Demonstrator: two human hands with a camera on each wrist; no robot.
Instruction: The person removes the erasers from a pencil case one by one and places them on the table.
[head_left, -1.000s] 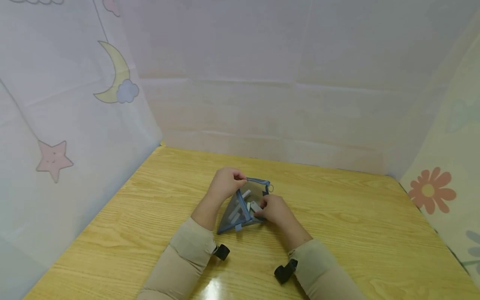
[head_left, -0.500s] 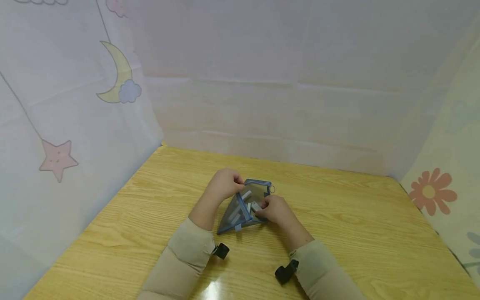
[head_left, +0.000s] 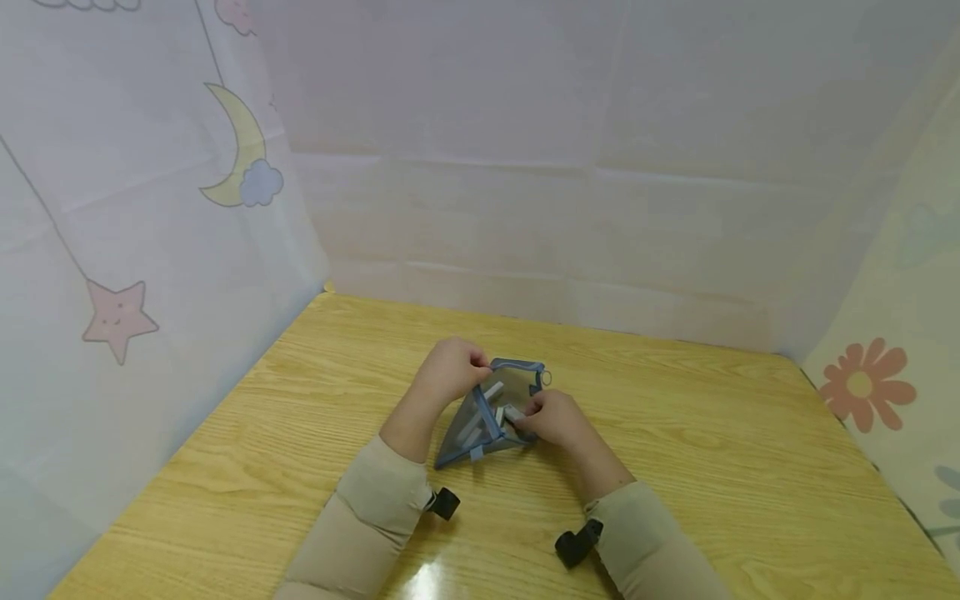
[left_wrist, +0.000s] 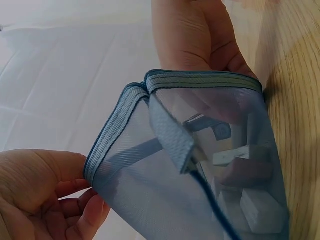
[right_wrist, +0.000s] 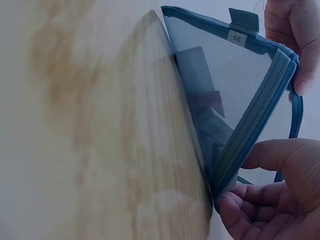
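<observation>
A blue mesh zipper pouch stands tilted on the table with its mouth spread. Several pale blocks and a dark reddish one show through the mesh. My left hand pinches the zipper edge at the far left of the mouth; in the left wrist view, the left hand grips that trim between thumb and finger. At the right side of the mouth, my right hand pinches a small white block just inside. Its fingertips are partly hidden by the zipper trim in the right wrist view.
The wood-grain table extends around the pouch. Printed cloth walls stand at the back and sides. A metal ring hangs at the pouch's far right corner. Black wrist cameras are on both sleeves.
My right hand has shifted very slightly to the right at the pouch's mouth. My left hand stays on the zipper edge, and the pouch has barely moved.
</observation>
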